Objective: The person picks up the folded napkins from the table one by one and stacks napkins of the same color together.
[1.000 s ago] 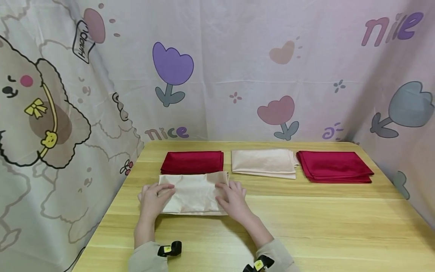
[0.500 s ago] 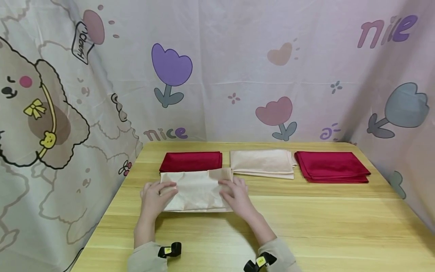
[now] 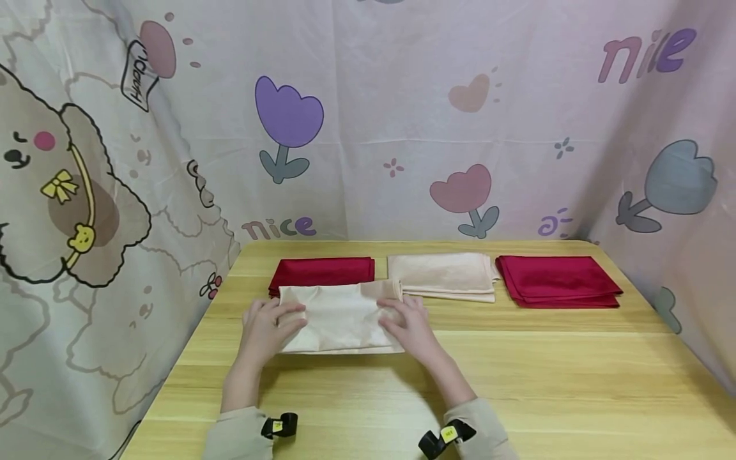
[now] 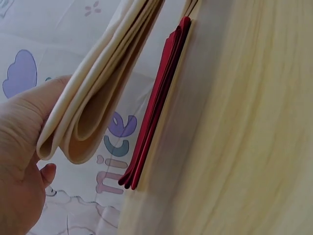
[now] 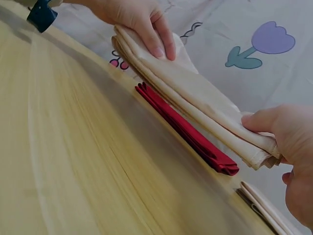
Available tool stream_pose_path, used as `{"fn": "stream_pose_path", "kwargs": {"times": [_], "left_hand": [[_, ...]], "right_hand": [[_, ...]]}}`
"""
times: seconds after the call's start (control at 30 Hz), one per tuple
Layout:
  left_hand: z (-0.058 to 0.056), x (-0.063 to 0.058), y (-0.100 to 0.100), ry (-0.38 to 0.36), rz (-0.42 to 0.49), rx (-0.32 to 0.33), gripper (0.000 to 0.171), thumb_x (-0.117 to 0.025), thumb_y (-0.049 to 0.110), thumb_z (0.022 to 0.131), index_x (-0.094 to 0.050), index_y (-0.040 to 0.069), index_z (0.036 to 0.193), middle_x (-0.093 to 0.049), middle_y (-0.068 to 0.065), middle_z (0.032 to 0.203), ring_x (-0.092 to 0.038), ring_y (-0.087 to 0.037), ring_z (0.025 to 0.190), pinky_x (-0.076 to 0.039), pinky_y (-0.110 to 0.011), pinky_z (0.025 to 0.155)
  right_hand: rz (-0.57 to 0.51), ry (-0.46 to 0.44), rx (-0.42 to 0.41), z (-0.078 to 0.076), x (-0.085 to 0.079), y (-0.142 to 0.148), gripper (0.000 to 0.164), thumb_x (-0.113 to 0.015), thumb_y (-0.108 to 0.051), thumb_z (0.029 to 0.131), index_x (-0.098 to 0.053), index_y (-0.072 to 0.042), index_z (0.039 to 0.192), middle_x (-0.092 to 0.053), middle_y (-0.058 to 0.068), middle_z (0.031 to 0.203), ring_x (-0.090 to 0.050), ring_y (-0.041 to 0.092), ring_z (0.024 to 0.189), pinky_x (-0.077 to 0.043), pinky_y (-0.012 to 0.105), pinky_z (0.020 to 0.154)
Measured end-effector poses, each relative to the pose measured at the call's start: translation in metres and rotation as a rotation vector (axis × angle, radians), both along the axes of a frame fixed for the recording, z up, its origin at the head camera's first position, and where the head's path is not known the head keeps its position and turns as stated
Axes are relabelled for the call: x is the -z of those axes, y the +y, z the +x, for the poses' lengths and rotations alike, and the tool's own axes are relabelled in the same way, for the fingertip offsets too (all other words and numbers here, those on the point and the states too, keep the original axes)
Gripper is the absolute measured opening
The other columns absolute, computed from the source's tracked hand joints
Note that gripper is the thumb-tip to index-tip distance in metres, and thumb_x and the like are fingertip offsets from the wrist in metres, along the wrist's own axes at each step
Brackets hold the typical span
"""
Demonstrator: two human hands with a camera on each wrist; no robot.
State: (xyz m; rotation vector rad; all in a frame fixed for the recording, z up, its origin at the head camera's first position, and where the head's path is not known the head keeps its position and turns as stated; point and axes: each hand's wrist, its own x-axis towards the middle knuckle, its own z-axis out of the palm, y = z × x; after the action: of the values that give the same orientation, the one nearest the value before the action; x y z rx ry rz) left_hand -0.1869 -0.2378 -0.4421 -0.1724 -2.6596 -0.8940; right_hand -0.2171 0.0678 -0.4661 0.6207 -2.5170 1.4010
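Note:
Between my two hands is a folded cream cloth [image 3: 339,319], its layers showing as rounded folds in the left wrist view. My left hand [image 3: 266,329] grips its left end, thumb and fingers on either side. The right hand [image 3: 413,324] pinches the opposite end, where the loose edges stack up. In both wrist views the cloth is held up above the table. Behind it lies a folded dark red cloth [image 3: 322,271], its front part covered by the cream one in the head view.
A second folded cream cloth [image 3: 439,275] lies at the back middle of the wooden table [image 3: 546,377]. To its right sits another folded red cloth [image 3: 558,281]. A printed curtain [image 3: 368,115] hangs along the back and sides.
Both hands have carried the cream cloth a little to the right and toward the back, up off the table. The cloths at the back have stayed in place.

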Motion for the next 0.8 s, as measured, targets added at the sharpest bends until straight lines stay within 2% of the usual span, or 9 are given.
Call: {"fn": "stream_pose_path", "kwargs": {"times": [0.1,0.2,0.37,0.6,0.7,0.8], "left_hand": [[-0.002,-0.004,0.002,0.038,-0.068,0.026,0.027,-0.084,0.027,0.084,-0.080,0.017,0.108,-0.065,-0.006,0.096,-0.046,-0.032,0.105,-0.027,-0.057,0.096],[-0.004,-0.007,0.005,0.077,-0.136,0.051,0.026,-0.084,0.029,0.083,-0.080,0.018,0.107,-0.055,0.001,0.084,-0.047,-0.030,0.099,-0.030,-0.054,0.089],[-0.005,-0.008,0.012,0.128,-0.194,0.065,0.025,-0.087,0.029,0.081,-0.081,0.021,0.103,-0.058,0.003,0.084,-0.047,-0.026,0.094,-0.032,-0.047,0.080],[-0.004,-0.010,0.022,0.203,-0.303,0.076,0.025,-0.088,0.031,0.079,-0.081,0.024,0.101,-0.064,0.001,0.087,-0.049,-0.026,0.094,-0.036,-0.045,0.078],[-0.003,-0.013,0.028,0.237,-0.350,0.089,0.025,-0.088,0.032,0.079,-0.081,0.024,0.101,-0.067,-0.001,0.090,-0.051,-0.027,0.094,-0.038,-0.044,0.075],[-0.002,-0.016,0.033,0.273,-0.378,0.106,0.024,-0.088,0.031,0.078,-0.081,0.024,0.099,-0.069,-0.002,0.090,-0.051,-0.027,0.093,-0.038,-0.045,0.075]], "right_hand": [[0.009,-0.029,0.013,0.000,-0.004,0.004,0.035,-0.078,-0.016,0.090,-0.072,-0.015,0.124,-0.060,0.004,0.119,-0.040,0.025,0.107,-0.037,0.049,0.090],[0.023,-0.041,0.019,0.001,-0.006,0.009,0.036,-0.077,-0.017,0.090,-0.072,-0.016,0.125,-0.057,0.000,0.110,-0.039,0.024,0.104,-0.038,0.047,0.088],[0.045,-0.003,0.015,0.002,-0.007,0.018,0.036,-0.078,-0.017,0.090,-0.072,-0.014,0.125,-0.054,-0.003,0.102,-0.039,0.024,0.106,-0.037,0.047,0.089],[0.102,0.088,-0.004,0.001,-0.011,0.031,0.036,-0.078,-0.016,0.089,-0.072,-0.011,0.124,-0.058,0.000,0.107,-0.040,0.025,0.107,-0.036,0.045,0.088],[0.112,0.122,-0.010,0.000,-0.013,0.037,0.035,-0.079,-0.014,0.088,-0.073,-0.010,0.122,-0.056,-0.002,0.101,-0.039,0.023,0.101,-0.034,0.041,0.084],[0.140,0.164,-0.019,-0.001,-0.015,0.043,0.036,-0.081,-0.014,0.086,-0.073,-0.009,0.121,-0.047,-0.007,0.090,-0.038,0.021,0.096,-0.032,0.039,0.082]]}}
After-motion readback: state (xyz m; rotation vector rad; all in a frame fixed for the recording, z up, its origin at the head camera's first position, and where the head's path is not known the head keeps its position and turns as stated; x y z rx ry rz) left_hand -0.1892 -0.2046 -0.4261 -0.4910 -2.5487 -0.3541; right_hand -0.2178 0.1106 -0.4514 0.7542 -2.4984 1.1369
